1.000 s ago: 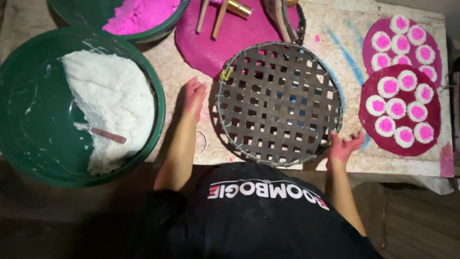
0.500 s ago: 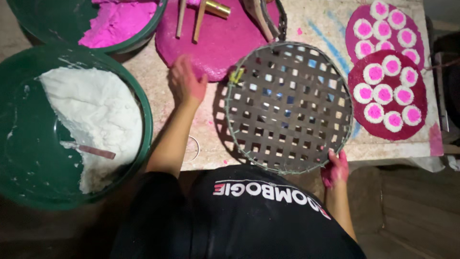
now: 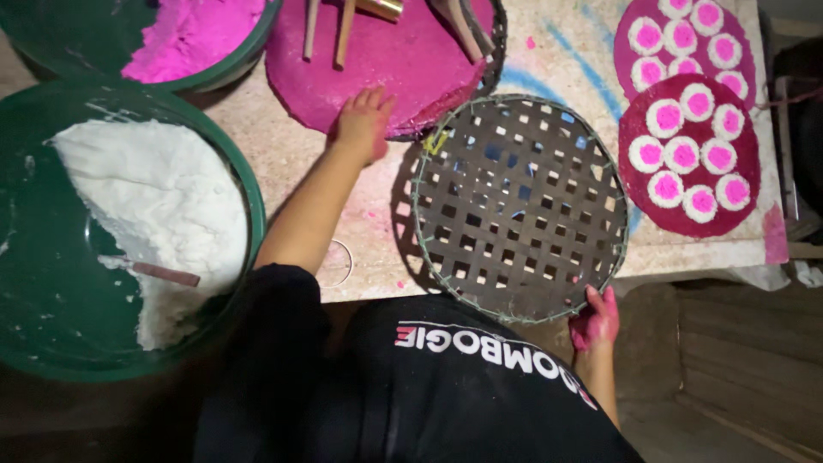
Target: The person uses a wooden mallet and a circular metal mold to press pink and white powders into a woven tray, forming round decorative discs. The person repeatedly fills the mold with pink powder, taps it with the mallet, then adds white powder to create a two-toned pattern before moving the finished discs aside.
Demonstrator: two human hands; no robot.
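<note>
Right hand pinches the woven tray's near rim, while the open left hand rests flat by its far-left edge.

Matt woven bamboo tray, powdery white flour

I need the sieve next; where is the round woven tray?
Head view, right of centre: the round woven tray lies on the table, right hand gripping its near rim.

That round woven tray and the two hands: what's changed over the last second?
The left hand left the woven tray and reached forward onto the pink disc. The right hand now grips the tray's near rim. The green basins and filled cakes stayed put.
</note>
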